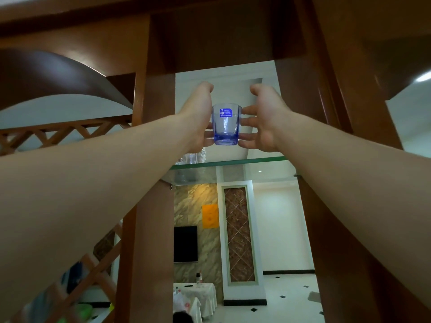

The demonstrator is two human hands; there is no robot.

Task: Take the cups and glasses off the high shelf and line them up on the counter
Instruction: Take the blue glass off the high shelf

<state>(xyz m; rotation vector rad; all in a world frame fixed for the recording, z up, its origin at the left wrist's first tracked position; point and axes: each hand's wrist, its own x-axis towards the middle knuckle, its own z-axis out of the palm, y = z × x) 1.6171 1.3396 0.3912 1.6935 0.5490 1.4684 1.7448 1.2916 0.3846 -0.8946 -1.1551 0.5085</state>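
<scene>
Two bare forearms fill the lower corners of the view and reach up and away, converging toward the middle of the frame. At their ends, the left hand [197,117] and the right hand [263,120] face each other with a small tumbler [225,124] between them. Each grip is closed on the tumbler: fingertips of the left hand press its left side near the base, and fingertips of the right hand touch its right side at several heights, with the thumbs raised above the rim. The tumbler is upright, clear with a blue tint that deepens at its thick base, and it carries a blue label [226,112] on the side facing the camera. It is held clear above the glass shelf [256,160], not touching it.

Just beyond and below the left hand, another clear glass [197,157] stands on the shelf, partly hidden by the wrist. The shelf spans a wooden cabinet frame [154,206], with dark brown uprights on both sides and a lattice panel at far left.

Farther off, through the opening under the shelf, a room shows: a dark wall-mounted screen [185,244], an orange sheet [210,216] on a marbled wall, and a cloth-covered table [206,297] with bottles on it.
</scene>
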